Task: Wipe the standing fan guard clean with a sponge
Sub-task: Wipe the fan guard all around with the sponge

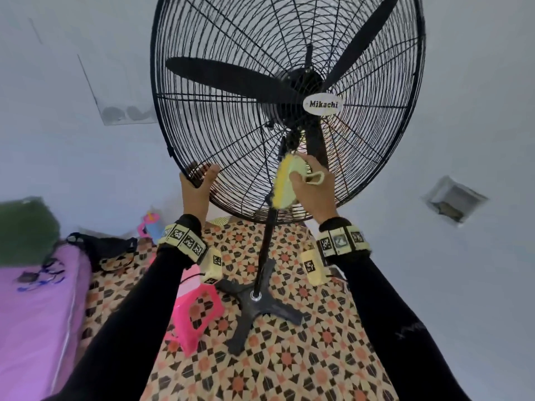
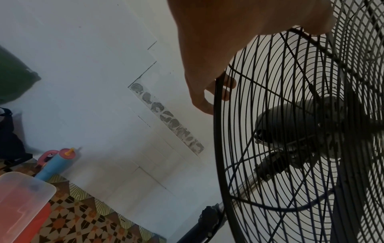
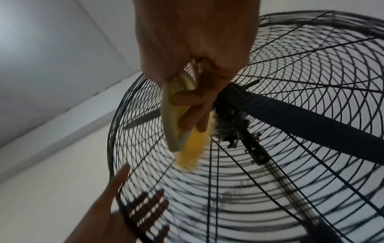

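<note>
My left hand (image 1: 197, 188) clamped the guard (image 1: 220, 134) rim, lower left; wire felt stiff but springy. Right hand (image 1: 314, 188) squeezed the soft, light sponge (image 1: 285, 183) against the lower grille.

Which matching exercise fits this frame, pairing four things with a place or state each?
Things:
1. left hand
2. right hand
3. sponge
4. pink stool

Places or states:
A. on the patterned floor beside the fan base
B. grips the lower left rim of the fan guard
C. held against the front wires of the guard
D. holds the cleaning tool

Pairs: 1-B, 2-D, 3-C, 4-A
</note>
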Action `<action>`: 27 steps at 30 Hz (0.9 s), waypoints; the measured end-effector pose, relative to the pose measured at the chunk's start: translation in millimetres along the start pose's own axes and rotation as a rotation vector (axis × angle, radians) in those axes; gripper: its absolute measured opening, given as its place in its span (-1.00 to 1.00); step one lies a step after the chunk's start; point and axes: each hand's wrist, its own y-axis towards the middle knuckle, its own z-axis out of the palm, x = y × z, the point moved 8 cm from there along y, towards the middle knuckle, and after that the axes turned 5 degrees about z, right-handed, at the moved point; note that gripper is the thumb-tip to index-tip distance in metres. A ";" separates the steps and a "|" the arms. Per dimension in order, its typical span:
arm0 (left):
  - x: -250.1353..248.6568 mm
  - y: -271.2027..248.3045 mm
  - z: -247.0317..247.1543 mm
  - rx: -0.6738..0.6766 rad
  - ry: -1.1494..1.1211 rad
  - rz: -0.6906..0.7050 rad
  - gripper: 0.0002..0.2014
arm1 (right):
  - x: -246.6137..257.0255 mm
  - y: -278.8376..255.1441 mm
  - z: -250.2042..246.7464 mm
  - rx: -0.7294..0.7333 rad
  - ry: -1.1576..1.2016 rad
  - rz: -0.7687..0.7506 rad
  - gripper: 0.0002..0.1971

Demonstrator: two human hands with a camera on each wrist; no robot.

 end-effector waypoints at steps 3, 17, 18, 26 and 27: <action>5.5 3.6 -1.7 0.022 0.012 -0.011 -0.23 | 13.9 3.7 -19.5 -0.122 0.115 -0.038 -0.56; 7.3 0.5 -2.1 0.023 0.061 -0.012 0.21 | 8.1 -13.3 -14.8 -0.341 0.094 -0.060 -0.52; 6.8 -0.4 -1.8 0.024 0.056 -0.003 0.19 | 12.9 -13.7 -17.4 -0.382 0.078 -0.120 -0.53; 19.3 6.4 -1.3 0.099 0.002 -0.016 -0.20 | -33.6 -63.2 35.6 -0.139 0.086 0.062 -0.52; 23.6 5.3 2.3 0.154 0.015 -0.031 -0.32 | -29.6 -62.6 27.4 -0.198 0.111 0.052 -0.52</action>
